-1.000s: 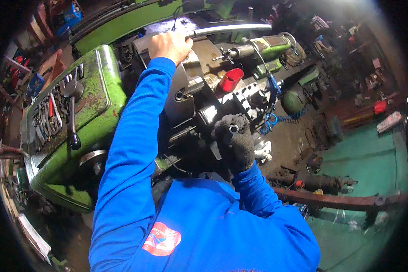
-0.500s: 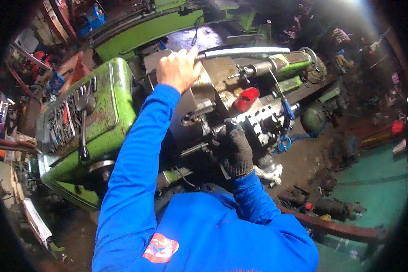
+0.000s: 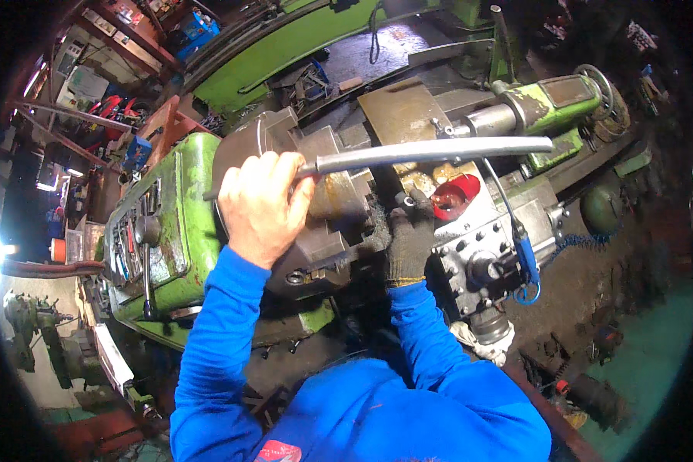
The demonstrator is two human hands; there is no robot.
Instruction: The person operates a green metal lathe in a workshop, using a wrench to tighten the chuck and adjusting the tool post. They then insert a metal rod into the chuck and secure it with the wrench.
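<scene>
My bare left hand (image 3: 263,204) is closed around a dark metal bar (image 3: 212,196), whose thin end sticks out on the left. A long, slightly bent silver pipe (image 3: 439,150) runs from that hand to the right, across the lathe. Behind and below the hand is the large lathe chuck (image 3: 316,223) with its stepped jaws. My right hand (image 3: 410,245), in a dark knit glove, is closed next to the chuck's right side. A small round metal end shows at its fingertips; the rest of what it holds is hidden. A red cup (image 3: 456,196) stands just right of it.
The green headstock (image 3: 169,208) carries several tools and a lever (image 3: 146,266). On the right are the bolted tool post (image 3: 481,269), a blue-handled air gun (image 3: 525,254) and the green tailstock (image 3: 558,104). A white rag (image 3: 477,343) hangs below the tool post.
My left hand has come nearer and lower with the bar and pipe, which now cross above the chuck. My right hand stays beside the chuck. The whole view has shifted.
</scene>
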